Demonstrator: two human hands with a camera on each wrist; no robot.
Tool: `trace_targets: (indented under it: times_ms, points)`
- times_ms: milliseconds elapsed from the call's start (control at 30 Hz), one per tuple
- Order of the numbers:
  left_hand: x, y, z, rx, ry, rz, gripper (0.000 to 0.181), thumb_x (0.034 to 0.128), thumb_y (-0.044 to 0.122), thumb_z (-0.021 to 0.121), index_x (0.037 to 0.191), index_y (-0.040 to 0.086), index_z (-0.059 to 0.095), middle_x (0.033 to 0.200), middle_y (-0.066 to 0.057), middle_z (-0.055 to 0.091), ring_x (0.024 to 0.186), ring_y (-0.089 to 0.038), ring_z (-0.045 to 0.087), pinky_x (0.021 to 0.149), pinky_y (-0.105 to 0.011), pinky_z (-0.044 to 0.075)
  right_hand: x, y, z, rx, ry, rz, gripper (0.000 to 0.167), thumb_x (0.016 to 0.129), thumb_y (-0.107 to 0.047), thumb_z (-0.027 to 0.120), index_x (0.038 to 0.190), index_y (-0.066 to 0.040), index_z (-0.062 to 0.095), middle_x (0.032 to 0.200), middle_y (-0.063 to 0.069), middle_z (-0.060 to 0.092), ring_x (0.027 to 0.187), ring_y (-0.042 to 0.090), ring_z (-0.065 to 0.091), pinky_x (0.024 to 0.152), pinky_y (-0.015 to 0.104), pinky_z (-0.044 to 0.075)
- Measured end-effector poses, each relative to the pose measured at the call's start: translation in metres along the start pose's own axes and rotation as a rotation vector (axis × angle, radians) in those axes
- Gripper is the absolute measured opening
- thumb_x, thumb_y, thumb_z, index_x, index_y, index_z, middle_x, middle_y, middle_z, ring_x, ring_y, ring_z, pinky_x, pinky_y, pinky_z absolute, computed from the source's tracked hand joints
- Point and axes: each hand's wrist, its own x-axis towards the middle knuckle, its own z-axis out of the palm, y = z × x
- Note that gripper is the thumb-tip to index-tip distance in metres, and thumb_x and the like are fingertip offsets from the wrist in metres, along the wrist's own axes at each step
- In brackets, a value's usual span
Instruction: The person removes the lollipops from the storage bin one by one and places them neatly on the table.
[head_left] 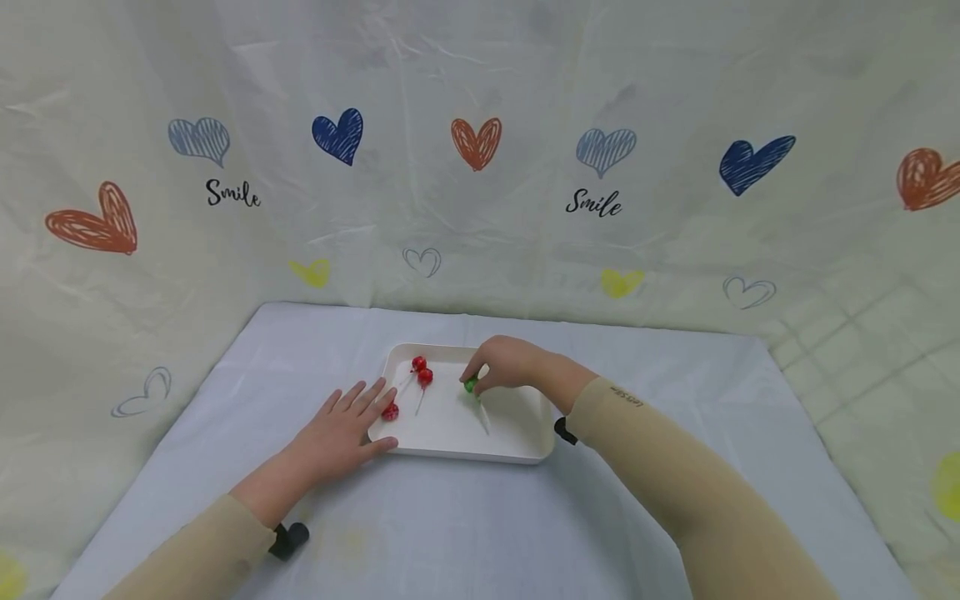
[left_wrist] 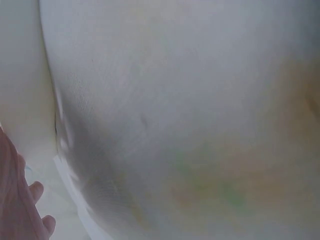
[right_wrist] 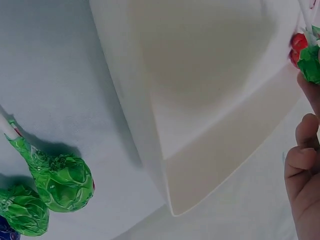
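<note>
Two black "Smile" inscriptions (head_left: 594, 202) mark the heart-printed backdrop (head_left: 510, 50); lettering on the right sleeve (head_left: 652, 458) is too small to read surely. The right hand (head_left: 510, 362) pinches a green lollipop (head_left: 471, 384) in its grip over the white tray (head_left: 521, 425), near three red lollipops (head_left: 425, 377) lying inside. The left hand (head_left: 337, 437), grip released and fingers spread, lies across the tray's left edge. Two wrapped green lollipops (right_wrist: 62, 184) lie on the table (head_left: 465, 525).

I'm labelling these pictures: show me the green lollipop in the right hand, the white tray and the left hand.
Green lollipop (head_left: 471, 385): head view, on its wrapped candy end.
White tray (head_left: 517, 429): head view, on its bare floor.
Left hand (head_left: 341, 436): head view, on its back.
</note>
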Motion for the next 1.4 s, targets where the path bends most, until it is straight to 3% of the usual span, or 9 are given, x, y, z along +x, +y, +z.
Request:
trace_targets:
  times_ms: [333, 600, 867, 1167, 1400]
  points:
    - [0.001, -0.001, 0.002, 0.002, 0.001, -0.002, 0.091, 0.0901, 0.071, 0.049, 0.16, 0.02, 0.021, 0.166, -0.006, 0.014, 0.15, -0.037, 0.012, 0.117, -0.062, 0.01, -0.017, 0.016, -0.007, 0.048, 0.054, 0.022, 0.032, 0.086, -0.026, 0.079, 0.117, -0.023, 0.076, 0.109, -0.014, 0.072, 0.115, 0.019, 0.062, 0.096, 0.034, 0.048]
    - [0.004, -0.004, 0.005, -0.009, 0.001, -0.009, 0.09, 0.0902, 0.068, 0.052, 0.16, 0.02, 0.021, 0.166, -0.006, 0.014, 0.15, -0.038, 0.012, 0.117, -0.063, 0.009, -0.046, 0.035, -0.018, 0.062, 0.119, 0.073, 0.03, 0.088, -0.03, 0.077, 0.118, -0.025, 0.075, 0.116, -0.012, 0.07, 0.111, 0.019, 0.063, 0.09, 0.036, 0.051]
    - [0.004, -0.008, 0.012, -0.021, 0.031, -0.004, 0.091, 0.0886, 0.07, 0.053, 0.159, 0.021, 0.022, 0.166, -0.005, 0.016, 0.15, -0.037, 0.013, 0.117, -0.063, 0.01, -0.085, 0.058, -0.024, 0.086, 0.166, 0.129, 0.031, 0.089, -0.032, 0.076, 0.119, -0.025, 0.075, 0.118, -0.006, 0.07, 0.095, 0.013, 0.061, 0.077, 0.032, 0.052]
    - [0.003, -0.007, 0.012, -0.019, 0.031, 0.001, 0.093, 0.0882, 0.072, 0.051, 0.159, 0.02, 0.022, 0.166, -0.006, 0.015, 0.15, -0.038, 0.013, 0.117, -0.062, 0.009, -0.141, 0.104, -0.009, 0.102, 0.187, 0.254, 0.031, 0.09, -0.031, 0.074, 0.12, -0.023, 0.074, 0.122, 0.001, 0.069, 0.105, 0.021, 0.062, 0.082, 0.038, 0.052]
    - [0.002, -0.004, 0.007, -0.007, 0.024, 0.002, 0.091, 0.0893, 0.07, 0.051, 0.159, 0.02, 0.022, 0.165, -0.007, 0.017, 0.15, -0.039, 0.013, 0.117, -0.062, 0.009, -0.186, 0.134, -0.002, 0.102, 0.205, 0.289, 0.029, 0.09, -0.027, 0.073, 0.118, -0.017, 0.075, 0.118, 0.006, 0.071, 0.11, 0.031, 0.063, 0.081, 0.041, 0.053]
